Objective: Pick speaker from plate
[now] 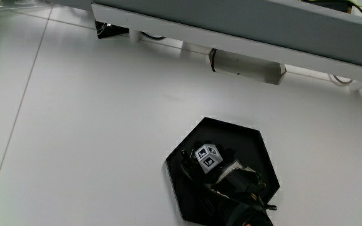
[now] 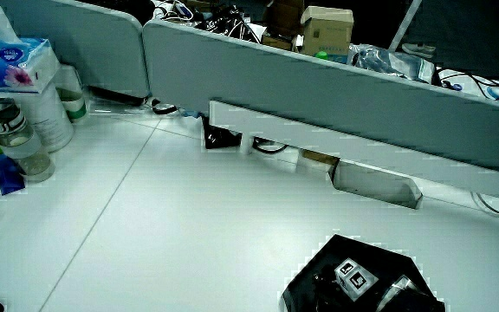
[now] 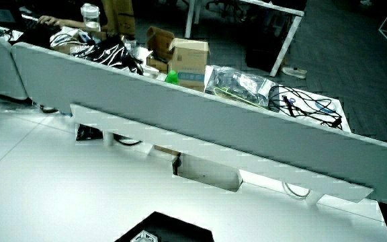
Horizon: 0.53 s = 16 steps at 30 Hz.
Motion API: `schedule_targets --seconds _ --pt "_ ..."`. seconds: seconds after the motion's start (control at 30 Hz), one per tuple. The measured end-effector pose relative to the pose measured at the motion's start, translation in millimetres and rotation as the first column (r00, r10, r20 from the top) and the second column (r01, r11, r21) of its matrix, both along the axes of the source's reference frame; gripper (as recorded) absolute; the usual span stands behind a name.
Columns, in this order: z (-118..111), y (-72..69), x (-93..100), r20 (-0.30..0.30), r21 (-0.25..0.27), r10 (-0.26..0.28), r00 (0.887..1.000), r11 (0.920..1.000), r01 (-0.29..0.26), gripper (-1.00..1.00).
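Tissue box [image 2: 11,56] and a few bottles [image 2: 24,130] sit at the table's edge in a side view, well apart from the job, so we ignore them. The white table [image 1: 74,125] is bare between those and the black hexagonal plate [image 1: 190,141], which lies near the person's edge and shows in both side views [image 2: 314,269] [image 3: 163,222]. The hand [image 1: 215,171] is low over the plate's middle, marker cube [image 1: 208,157] facing up and forearm [image 1: 250,216] coming in from the person's side. We can't pick out the speaker as its own shape: it's dark on dark against the glove and plate, so our read is that it's on the plate under the hand. We also can't tell if the hand has closed on it or is only resting over it. We expect a small rigid housing, light, probably smooth plastic, so slippery under a glove. Take it across the two side walls, low on the body, and keep off any grille or cone face. Lift straight up so the plate doesn't drag along. The partition [image 1: 244,28] and the white box [image 1: 247,66] under it are well clear.
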<state>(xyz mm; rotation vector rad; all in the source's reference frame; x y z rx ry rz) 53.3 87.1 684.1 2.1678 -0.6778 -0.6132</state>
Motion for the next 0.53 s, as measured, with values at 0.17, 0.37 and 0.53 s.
schedule_targets --seconds 0.17,0.37,0.53 --pt "-6.6 0.2 8.3 0.028 0.025 0.026 0.999 0.9993 -0.027 1.0" --pt "-37.9 -2.2 12.4 0.117 0.09 0.037 0.992 0.9948 -0.047 1.0" --pt "-68.0 -2.2 21.9 0.182 0.18 0.055 0.982 0.9798 -0.088 1.0"
